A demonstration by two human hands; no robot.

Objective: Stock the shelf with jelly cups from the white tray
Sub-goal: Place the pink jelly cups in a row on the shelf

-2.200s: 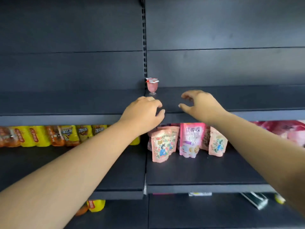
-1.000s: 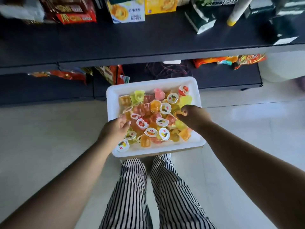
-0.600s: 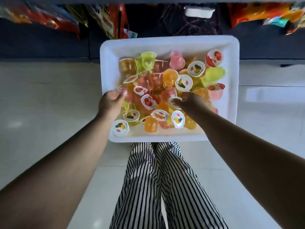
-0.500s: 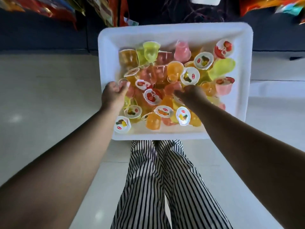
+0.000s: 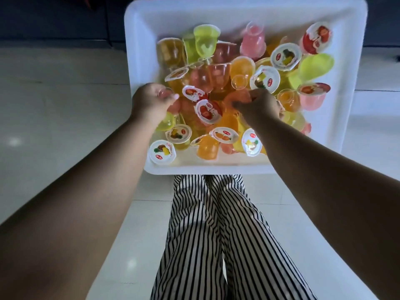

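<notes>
A white tray rests on my lap, heaped with several jelly cups in pink, orange, yellow and green, such as a green one near the back. My left hand is at the tray's left side, its fingers curled round a pink jelly cup. My right hand is in the middle of the pile, fingertips pinching an orange-pink jelly cup. The shelf to be stocked is out of view.
My legs in striped trousers stretch below the tray. Pale tiled floor lies on both sides. The dark base of the shelving runs along the top edge.
I have looked down from the shelf to the tray. Both hands went from the shelf edge into the pile, and each has closed its fingers on a cup. The tray has come nearer.
</notes>
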